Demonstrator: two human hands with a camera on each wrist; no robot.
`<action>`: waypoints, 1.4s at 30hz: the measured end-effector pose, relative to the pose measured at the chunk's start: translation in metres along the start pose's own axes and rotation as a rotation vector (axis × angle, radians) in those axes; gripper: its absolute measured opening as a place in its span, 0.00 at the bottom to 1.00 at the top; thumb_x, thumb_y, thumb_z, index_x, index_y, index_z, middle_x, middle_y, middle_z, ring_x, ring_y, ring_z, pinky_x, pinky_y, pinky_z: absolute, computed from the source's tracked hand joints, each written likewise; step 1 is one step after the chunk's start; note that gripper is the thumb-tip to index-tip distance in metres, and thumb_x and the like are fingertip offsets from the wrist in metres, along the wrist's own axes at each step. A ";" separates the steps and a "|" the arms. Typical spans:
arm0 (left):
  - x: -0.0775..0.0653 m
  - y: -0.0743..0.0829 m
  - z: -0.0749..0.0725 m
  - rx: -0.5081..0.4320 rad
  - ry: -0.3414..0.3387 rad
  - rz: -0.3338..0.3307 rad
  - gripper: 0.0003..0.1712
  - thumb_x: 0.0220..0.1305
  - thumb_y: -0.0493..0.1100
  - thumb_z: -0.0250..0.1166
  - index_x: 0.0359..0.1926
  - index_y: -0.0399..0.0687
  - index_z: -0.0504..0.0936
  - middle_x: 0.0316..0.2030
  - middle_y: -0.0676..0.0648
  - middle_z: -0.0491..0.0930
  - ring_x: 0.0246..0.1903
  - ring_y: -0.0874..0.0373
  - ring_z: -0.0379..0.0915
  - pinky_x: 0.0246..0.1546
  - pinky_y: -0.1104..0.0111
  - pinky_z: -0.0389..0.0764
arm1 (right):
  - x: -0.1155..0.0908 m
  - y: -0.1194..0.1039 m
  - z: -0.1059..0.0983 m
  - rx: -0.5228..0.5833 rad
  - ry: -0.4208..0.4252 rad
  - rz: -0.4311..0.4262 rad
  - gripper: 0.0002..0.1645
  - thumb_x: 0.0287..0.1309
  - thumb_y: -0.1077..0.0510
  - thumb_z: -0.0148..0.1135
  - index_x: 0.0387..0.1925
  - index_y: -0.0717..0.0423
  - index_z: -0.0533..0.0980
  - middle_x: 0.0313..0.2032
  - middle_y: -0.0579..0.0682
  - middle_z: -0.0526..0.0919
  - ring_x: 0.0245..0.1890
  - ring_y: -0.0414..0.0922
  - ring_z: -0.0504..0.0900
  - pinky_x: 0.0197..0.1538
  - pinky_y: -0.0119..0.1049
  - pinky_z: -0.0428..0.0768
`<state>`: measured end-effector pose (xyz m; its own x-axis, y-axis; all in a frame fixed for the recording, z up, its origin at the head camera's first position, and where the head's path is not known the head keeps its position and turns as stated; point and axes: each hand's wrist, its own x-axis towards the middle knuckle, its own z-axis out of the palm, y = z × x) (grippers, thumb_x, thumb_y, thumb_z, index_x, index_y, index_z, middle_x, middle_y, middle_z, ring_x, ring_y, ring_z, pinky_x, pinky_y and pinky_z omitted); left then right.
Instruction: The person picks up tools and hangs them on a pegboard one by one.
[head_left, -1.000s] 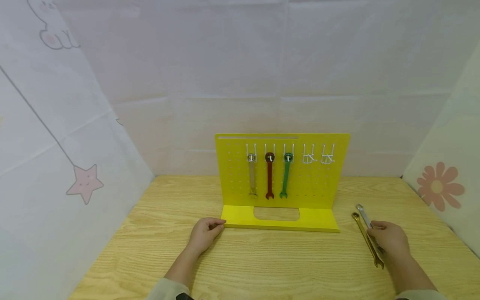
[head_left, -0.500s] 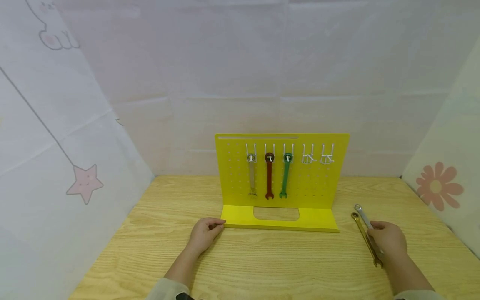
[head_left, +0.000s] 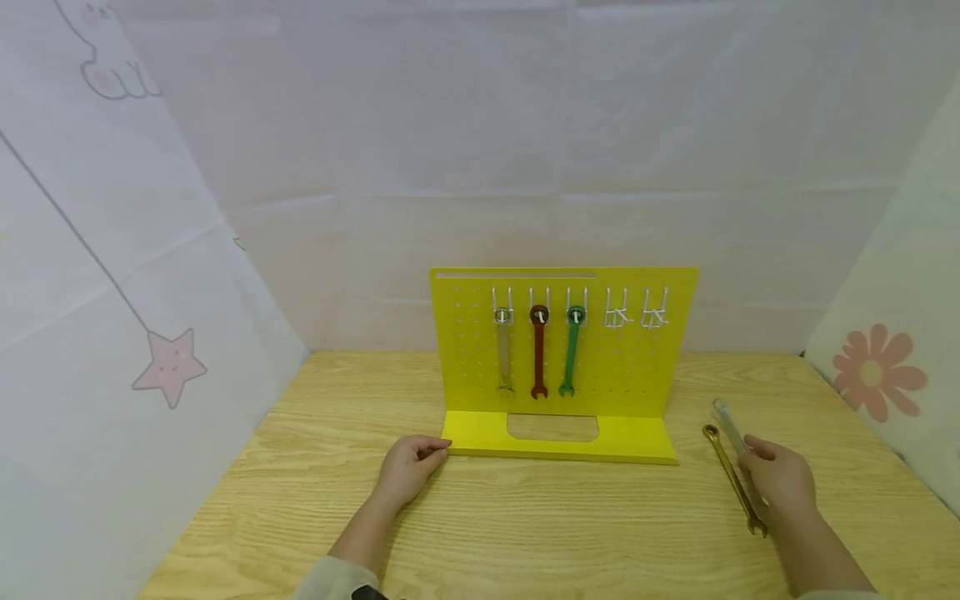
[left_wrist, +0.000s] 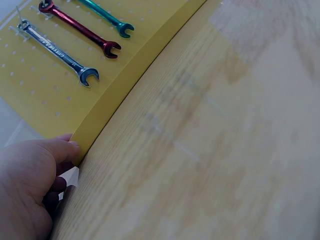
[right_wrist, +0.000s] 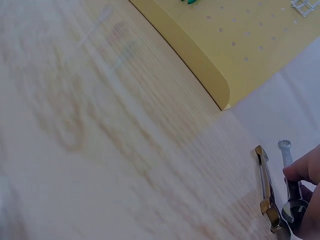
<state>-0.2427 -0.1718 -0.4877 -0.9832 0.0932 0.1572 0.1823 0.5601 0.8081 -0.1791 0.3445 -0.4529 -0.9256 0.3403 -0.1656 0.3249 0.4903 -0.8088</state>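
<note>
A yellow pegboard stand [head_left: 480, 429] stands on the wooden table. My left hand [head_left: 408, 471] pinches its front left corner between thumb and fingers, as the left wrist view also shows. On the right, my right hand [head_left: 780, 479] grips a silver combination wrench [head_left: 731, 425] by the middle of its handle, and the wrench's far end is raised and slightly blurred. Close beside it on the table lies a gold wrench [head_left: 731, 475], untouched. A silver wrench [left_wrist: 57, 52], a red wrench [head_left: 539, 354] and a green wrench [head_left: 572, 354] hang on the board's left hooks.
Two white wire hooks, one left [head_left: 618, 312] and one right [head_left: 655, 312], carry no tool at the board's right side. A pale cloth backdrop [head_left: 375, 250] rises behind the table [head_left: 525, 533]. The stand's base has a cut-out at its middle.
The silver wrench in my right hand has risen a little off the table, its far end tipping up and away from the gold wrench. My left hand has stayed in place.
</note>
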 end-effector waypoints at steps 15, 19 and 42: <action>0.000 0.000 0.000 -0.005 0.000 0.003 0.08 0.62 0.37 0.66 0.41 0.48 0.89 0.39 0.50 0.86 0.34 0.63 0.74 0.36 0.72 0.75 | 0.000 -0.011 0.010 0.128 -0.010 -0.007 0.35 0.72 0.50 0.49 0.72 0.65 0.57 0.58 0.63 0.69 0.42 0.41 0.71 0.37 0.29 0.77; 0.000 0.000 0.000 -0.005 0.000 0.006 0.08 0.62 0.37 0.66 0.41 0.48 0.89 0.39 0.50 0.86 0.34 0.63 0.74 0.36 0.72 0.75 | -0.002 -0.014 0.010 0.092 0.022 -0.022 0.36 0.72 0.46 0.49 0.72 0.62 0.60 0.51 0.53 0.75 0.41 0.40 0.69 0.36 0.31 0.73; 0.001 -0.001 0.001 -0.006 -0.004 -0.004 0.08 0.63 0.38 0.66 0.42 0.49 0.89 0.40 0.50 0.86 0.37 0.63 0.75 0.39 0.70 0.76 | -0.008 -0.039 0.019 0.277 0.027 -0.173 0.33 0.68 0.56 0.59 0.70 0.60 0.61 0.33 0.28 0.75 0.33 0.28 0.80 0.39 0.27 0.82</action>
<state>-0.2437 -0.1716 -0.4890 -0.9839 0.0944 0.1517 0.1785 0.5558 0.8119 -0.1880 0.3076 -0.4306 -0.9558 0.2942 -0.0005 0.0948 0.3067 -0.9471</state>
